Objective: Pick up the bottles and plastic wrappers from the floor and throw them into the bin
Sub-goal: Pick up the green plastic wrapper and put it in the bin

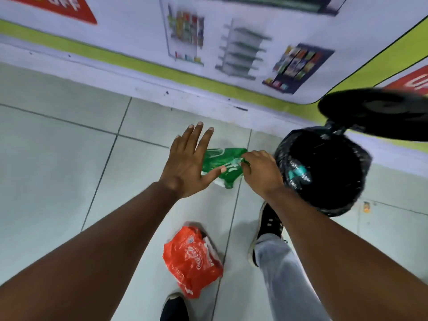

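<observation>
While the right hand [260,169] pinches a green wrapper [223,166], the splayed left hand [187,161] half hides it.

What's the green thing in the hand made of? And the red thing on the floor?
The green wrapper looks like thin glossy plastic film: it crumples and shines. The red wrapper seems the same, creased with printed lettering.

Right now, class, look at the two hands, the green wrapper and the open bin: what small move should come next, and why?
Probably carry the green wrapper rightward over the bin and let go. The right hand already pinches it, the left hand is spread open beside it, and the bin's lid stands open. The red wrapper stays on the floor for afterwards.
</observation>
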The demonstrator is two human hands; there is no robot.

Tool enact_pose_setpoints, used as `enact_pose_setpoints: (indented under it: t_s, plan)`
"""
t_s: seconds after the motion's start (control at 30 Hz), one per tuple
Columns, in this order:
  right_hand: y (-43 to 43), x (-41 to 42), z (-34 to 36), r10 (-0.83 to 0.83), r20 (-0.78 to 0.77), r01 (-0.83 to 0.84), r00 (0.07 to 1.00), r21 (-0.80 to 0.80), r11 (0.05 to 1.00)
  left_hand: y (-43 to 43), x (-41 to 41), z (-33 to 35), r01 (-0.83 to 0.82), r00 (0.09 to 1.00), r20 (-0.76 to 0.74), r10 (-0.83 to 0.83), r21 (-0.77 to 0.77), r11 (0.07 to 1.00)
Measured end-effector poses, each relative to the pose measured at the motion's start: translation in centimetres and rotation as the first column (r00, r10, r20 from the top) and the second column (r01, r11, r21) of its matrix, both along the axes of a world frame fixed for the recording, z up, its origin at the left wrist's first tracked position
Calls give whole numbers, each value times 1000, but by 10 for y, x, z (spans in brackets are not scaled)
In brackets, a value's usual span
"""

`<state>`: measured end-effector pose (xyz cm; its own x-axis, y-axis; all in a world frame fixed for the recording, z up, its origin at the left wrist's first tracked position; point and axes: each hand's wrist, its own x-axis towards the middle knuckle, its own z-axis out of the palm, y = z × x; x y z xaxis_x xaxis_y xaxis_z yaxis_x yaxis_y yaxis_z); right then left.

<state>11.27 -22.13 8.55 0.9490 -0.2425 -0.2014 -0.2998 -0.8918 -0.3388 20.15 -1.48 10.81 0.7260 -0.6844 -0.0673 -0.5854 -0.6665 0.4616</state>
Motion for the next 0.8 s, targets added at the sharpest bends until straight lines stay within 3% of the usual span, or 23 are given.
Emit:
enact_pose_setpoints:
  t_s: [0.13,0.3,0.53,0.67,0.8]
  plan:
    - [-30,4,105,-147,211,143,966,33,989,-29,21,89,44,996,87,-35,-96,994]
    - [-86,-22,195,-332,348,362,877,-23,932,-63,31,169,108,980,180,-83,-133,985]
    - [-145,-84,210,-458,271,500,847,-111,859,-92,21,186,135,968,231,-102,-132,982]
    - [-150,-98,187,-582,144,592,800,-33,805,-89,17,170,134,963,249,-104,-107,985]
    - [-139,-101,176,-611,132,616,780,6,788,-76,13,158,88,972,224,-76,-42,995]
